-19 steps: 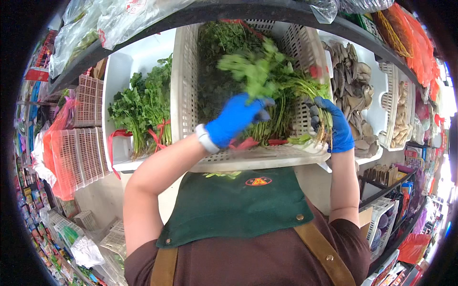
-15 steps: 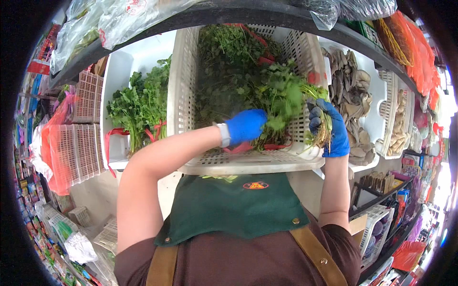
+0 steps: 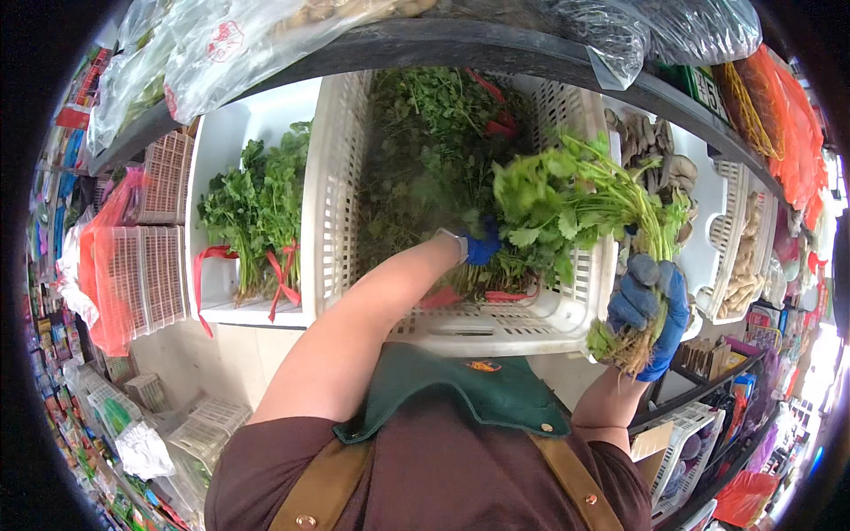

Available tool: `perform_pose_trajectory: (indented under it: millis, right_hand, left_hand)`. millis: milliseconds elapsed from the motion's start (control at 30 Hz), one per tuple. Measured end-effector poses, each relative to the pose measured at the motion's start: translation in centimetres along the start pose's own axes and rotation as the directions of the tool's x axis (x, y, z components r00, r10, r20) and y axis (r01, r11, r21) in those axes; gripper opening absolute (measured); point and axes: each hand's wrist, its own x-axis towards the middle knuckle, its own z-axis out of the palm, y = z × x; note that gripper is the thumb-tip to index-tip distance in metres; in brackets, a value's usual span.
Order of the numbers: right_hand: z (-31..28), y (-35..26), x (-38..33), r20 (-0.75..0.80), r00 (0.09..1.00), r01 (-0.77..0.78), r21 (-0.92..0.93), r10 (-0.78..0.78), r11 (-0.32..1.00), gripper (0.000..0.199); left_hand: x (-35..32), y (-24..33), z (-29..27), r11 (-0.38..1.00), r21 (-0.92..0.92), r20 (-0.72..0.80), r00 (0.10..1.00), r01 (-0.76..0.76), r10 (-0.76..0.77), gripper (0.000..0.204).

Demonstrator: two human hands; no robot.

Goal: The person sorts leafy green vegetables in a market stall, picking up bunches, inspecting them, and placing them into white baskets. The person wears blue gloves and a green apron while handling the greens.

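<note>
My right hand (image 3: 639, 296), in a blue glove with a grey palm, is closed round the stems of a bunch of coriander (image 3: 575, 190) at the right side of a tall white plastic crate (image 3: 341, 203). The pale roots hang below my fist, and the leaves reach left over the crate's rim. My left hand (image 3: 481, 245), gloved in blue, is down inside the crate among more coriander (image 3: 434, 133). Leaves hide its fingers, so what it grips cannot be made out. Red ties (image 3: 509, 296) lie in the crate near it.
Left of the crate, a white foam box (image 3: 208, 133) holds coriander bunches (image 3: 266, 203) with red ties. At the right stand a box of grey mushrooms (image 3: 682, 173) and a basket of pale roots (image 3: 744, 257). A dark shelf bar (image 3: 398, 49) crosses above the crate.
My right hand has drawn its coriander bunch down and toward me, out over the crate's right rim. My left hand has sunk deeper among the leaves.
</note>
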Motion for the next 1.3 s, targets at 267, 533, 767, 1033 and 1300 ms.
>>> perform_pose_trajectory:
  millis: [267,533,767,1033,1300]
  right_hand:
    - [2.1,0.7,-2.0,0.164,0.976,0.121,0.139,-0.143,0.983,0.013]
    - [2.3,2.2,-0.4,-0.015,0.993,-0.115,-0.068,0.114,0.991,0.032]
    - [-0.3,7.5,6.6,0.218,0.874,-0.402,-0.174,0.433,0.899,0.039]
    - [2.6,12.1,8.4,0.295,0.806,-0.43,-0.304,0.513,0.85,0.052]
    - [3.1,15.4,8.1,0.263,0.782,-0.489,-0.303,0.565,0.818,0.046]
  left_hand:
    - [1.1,-2.2,0.9,0.91,0.387,0.154,0.984,-0.146,0.092,0.03]
    - [-2.8,5.2,0.4,0.685,0.692,0.079,0.967,-0.228,0.243,0.027]
    - [-17.0,13.3,-11.3,0.802,0.592,0.239,0.968,-0.083,-0.076,0.026]
    - [-24.9,16.3,-11.7,0.551,-0.814,-0.454,0.795,-0.185,-0.403,0.028]
    - [-23.6,17.0,-9.5,0.645,-0.708,-0.633,0.664,-0.29,-0.397,0.023]
